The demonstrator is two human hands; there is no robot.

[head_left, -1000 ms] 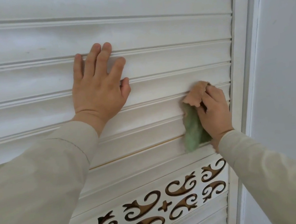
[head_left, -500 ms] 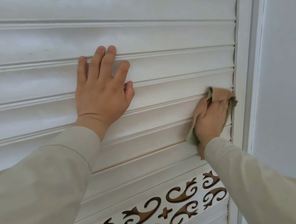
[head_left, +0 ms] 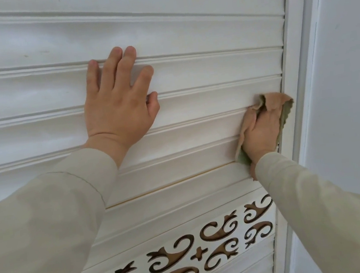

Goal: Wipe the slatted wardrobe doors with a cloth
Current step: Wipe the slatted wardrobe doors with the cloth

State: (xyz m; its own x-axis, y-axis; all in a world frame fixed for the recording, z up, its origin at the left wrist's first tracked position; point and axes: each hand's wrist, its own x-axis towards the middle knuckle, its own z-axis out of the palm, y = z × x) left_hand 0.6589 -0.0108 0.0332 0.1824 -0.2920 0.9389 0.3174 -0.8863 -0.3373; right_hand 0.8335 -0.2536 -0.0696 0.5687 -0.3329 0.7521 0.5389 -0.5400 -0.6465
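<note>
— Item one, the largest?

— Wardrobe door, white, built of wide horizontal slats with beaded edges. It fills most of my view. Its right frame post runs top to bottom and meets a pale wall on the far right.

— Item two?

— Fretwork band low on the same door: white panel with brown scroll cut-outs, sitting below the slats and slanting up toward the right.

— Your sleeves?

— Two, beige, long. Left sleeve enters from the lower left; right sleeve from the lower right.

— Left grip, condition?

— My left hand lies flat on the slats at the middle of the door, fingers straight and a little spread, thumb tucked toward the right. Palm pressed to the wood, holding nothing.

— Right grip?

— My right hand is at the door's right edge, just beside the frame post, back of the hand toward me. It presses the cloth against a slat. The fingers are covered by folds of the fabric, so whether they curl round it or lie straight I cannot tell.

— And the smallest entry, the cloth?

— Cloth, tan on one face, green on the other. Bunched under and over my right hand, touching the slat ends; a tan fold stands above the fingers, a green corner shows below the wrist.
</note>
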